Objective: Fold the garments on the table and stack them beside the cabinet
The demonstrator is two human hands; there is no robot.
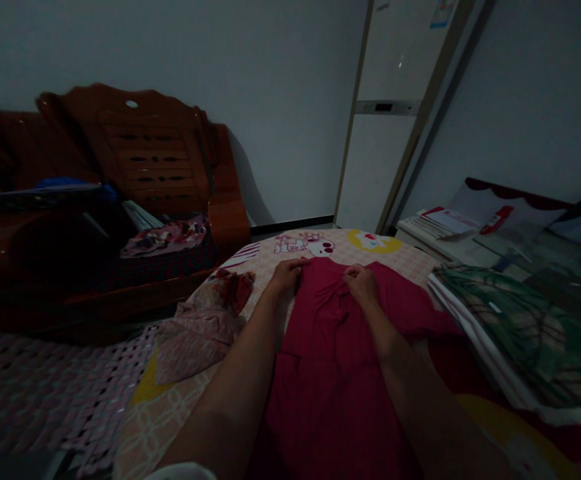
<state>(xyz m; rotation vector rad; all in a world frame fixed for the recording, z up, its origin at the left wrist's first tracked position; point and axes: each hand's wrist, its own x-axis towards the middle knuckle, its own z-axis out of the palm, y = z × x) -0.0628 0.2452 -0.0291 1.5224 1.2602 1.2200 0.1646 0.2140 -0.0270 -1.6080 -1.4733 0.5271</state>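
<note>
A dark pink garment [327, 373] lies spread over a round surface with a patterned cover [185, 413]. At its upper left edge is my left hand [286, 275], fingers and thumb closed on the cloth. My right hand [361, 283] pinches the fabric near the top middle, where creases gather below the fingers. One sleeve-like part stretches to the right, past my right forearm. Left of my left forearm lies a crumpled pale pink cloth [197, 337], with a reddish-brown cloth [243, 290] beside it.
Folded green plaid fabric [520, 320] is stacked at the right. Behind it, papers [443, 223] and a red object [497, 219] lie on a white cabinet. A carved wooden bench [150, 147] stands back left, a woven pink surface [55, 393] below it, and a tall white unit [377, 167] at the wall.
</note>
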